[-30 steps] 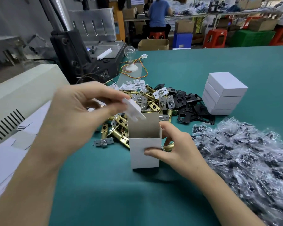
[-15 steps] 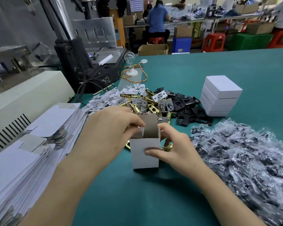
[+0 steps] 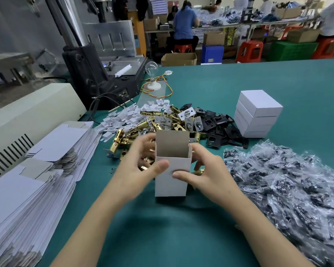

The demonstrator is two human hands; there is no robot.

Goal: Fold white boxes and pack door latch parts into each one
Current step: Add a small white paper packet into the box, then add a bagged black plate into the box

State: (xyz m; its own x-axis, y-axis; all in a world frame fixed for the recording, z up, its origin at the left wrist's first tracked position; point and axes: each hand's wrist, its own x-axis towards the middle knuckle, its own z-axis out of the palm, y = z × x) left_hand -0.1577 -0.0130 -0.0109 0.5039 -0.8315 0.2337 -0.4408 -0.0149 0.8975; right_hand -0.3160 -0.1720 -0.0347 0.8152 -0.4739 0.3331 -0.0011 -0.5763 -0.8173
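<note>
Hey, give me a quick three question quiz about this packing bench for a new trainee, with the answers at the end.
1. True or false: the open box stands upright with its top flap raised.
2. What lies on the table to the right of the right hand? A) clear bags of dark parts B) flat box blanks C) a light bulb
3. Short answer: besides the right hand, what else holds the open box?

Key: 1 true; 2 A; 3 the left hand, so both hands hold it.
</note>
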